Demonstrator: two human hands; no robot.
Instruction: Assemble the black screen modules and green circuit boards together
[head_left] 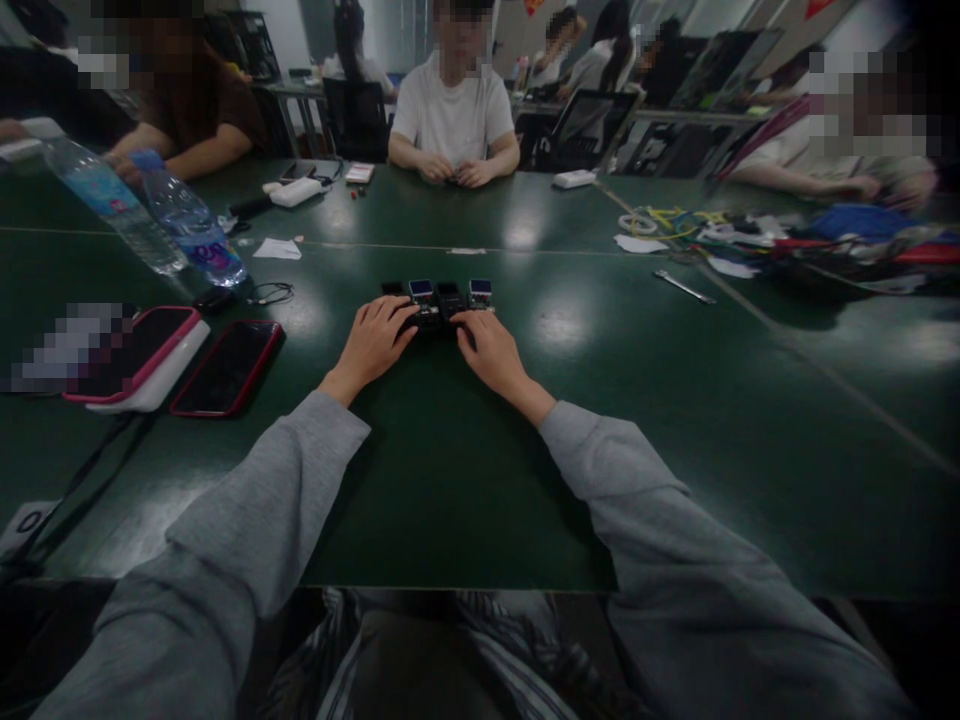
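Observation:
Both my arms, in grey sleeves, reach forward over a dark green table (465,480). My left hand (373,338) and my right hand (488,345) rest side by side, fingertips touching a small black part (431,319) between them. Just beyond the fingers stands a row of several small black modules (437,291), some with bluish screens. Whether either hand grips the black part is unclear; the fingers curl over it.
Two phones in red cases (225,366) (139,352) lie at the left, with two water bottles (191,225) lying behind them. A metal tool (682,286) and a heap of coloured cables (795,240) sit at the right. People sit across the table.

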